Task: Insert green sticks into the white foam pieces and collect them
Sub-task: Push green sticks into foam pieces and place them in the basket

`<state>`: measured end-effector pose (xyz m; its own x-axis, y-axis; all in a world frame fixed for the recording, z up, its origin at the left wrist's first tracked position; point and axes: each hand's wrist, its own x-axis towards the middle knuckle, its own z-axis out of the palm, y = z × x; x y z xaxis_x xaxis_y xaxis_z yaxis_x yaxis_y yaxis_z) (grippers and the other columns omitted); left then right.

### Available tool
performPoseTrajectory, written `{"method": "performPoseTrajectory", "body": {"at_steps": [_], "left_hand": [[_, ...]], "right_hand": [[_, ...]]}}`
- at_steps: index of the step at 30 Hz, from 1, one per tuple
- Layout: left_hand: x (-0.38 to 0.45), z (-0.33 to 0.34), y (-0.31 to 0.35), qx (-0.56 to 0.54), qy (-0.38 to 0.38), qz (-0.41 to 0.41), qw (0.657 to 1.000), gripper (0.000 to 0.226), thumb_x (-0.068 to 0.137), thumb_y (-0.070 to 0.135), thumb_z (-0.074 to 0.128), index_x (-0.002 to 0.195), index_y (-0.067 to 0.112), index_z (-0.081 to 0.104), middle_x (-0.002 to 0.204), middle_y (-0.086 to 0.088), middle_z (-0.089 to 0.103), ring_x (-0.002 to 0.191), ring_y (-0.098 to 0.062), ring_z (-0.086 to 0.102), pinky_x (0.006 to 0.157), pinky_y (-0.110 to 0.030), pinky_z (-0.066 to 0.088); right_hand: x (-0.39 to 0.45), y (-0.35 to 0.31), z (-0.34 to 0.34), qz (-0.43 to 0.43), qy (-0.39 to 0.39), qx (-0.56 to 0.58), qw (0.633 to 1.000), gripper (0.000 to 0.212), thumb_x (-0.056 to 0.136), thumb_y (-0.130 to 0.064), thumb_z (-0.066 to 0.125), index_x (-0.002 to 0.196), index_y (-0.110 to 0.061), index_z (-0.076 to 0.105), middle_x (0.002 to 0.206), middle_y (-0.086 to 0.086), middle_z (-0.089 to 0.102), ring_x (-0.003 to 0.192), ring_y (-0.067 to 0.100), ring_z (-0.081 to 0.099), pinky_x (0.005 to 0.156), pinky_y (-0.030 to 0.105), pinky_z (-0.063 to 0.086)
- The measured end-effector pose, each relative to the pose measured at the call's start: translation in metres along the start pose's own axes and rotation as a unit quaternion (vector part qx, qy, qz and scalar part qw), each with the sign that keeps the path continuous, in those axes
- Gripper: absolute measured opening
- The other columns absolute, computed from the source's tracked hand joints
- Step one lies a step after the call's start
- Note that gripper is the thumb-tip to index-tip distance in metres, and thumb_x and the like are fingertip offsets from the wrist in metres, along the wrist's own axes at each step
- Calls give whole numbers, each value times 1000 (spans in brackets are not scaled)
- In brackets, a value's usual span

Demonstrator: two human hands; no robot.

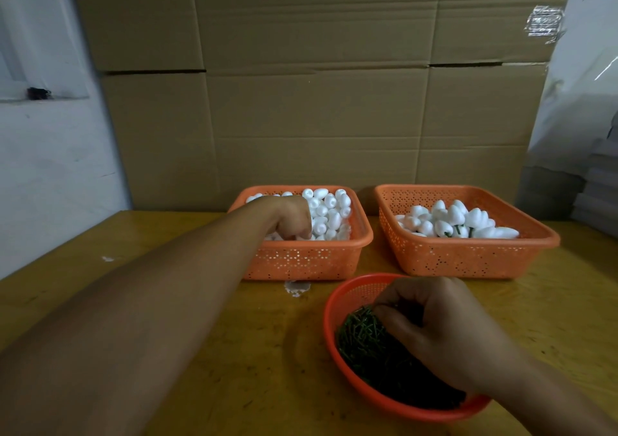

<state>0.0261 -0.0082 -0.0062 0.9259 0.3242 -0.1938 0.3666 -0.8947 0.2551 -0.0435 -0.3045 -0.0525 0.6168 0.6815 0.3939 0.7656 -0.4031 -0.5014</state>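
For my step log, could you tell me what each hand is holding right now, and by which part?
It cannot be told. The left hand curls among the foam pieces; the right hand among the green sticks. Fingertips are hidden.

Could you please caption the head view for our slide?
Left hand reaches into foam pieces; right hand picks green sticks.

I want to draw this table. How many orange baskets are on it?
3. One square basket at back left holds plain foam pieces, one square basket at back right holds finished pieces, and a round basket in front holds green sticks.
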Motion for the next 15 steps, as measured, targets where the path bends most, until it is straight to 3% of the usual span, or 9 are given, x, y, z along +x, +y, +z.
{"method": "performPoseTrajectory", "body": {"at_steps": [3,7,10,12,15], "left_hand": [[-7,-4,1,-130,34,48,990,16,93,9,68,108,13,71,101,1,68,93,-16,68,91,-37,58],[-22,-5,3,-249,101,88,959,22,86,1,71,98,20,69,105,-5,70,98,-17,69,94,-39,57],[-45,-2,5,-338,144,134,920,22,84,-1,72,94,19,70,92,2,72,90,-14,68,91,-35,58],[-65,5,8,-382,148,173,896,22,85,2,71,97,21,70,87,3,75,87,-11,72,86,-31,58],[-95,23,16,-477,100,240,840,36,95,-1,60,118,26,65,90,-12,72,87,-18,72,88,-33,59]], "right_hand": [[1,2,0,0,9,-2,1000,10,89,-26,71,81,-31,74,69,-14,71,61,6,65,56,29,51],[1,2,-1,4,6,-14,1000,11,89,-26,71,80,-30,73,66,-14,69,58,7,63,50,22,46],[1,2,-1,11,-1,-19,1000,12,90,-26,70,79,-30,73,66,-14,68,58,6,63,50,21,45],[2,2,-1,17,-12,-29,999,11,90,-27,69,80,-30,73,68,-15,69,60,6,63,54,26,50],[2,2,-2,30,-31,-44,998,7,90,-31,70,86,-31,75,73,-18,70,65,3,64,62,32,54]]}}
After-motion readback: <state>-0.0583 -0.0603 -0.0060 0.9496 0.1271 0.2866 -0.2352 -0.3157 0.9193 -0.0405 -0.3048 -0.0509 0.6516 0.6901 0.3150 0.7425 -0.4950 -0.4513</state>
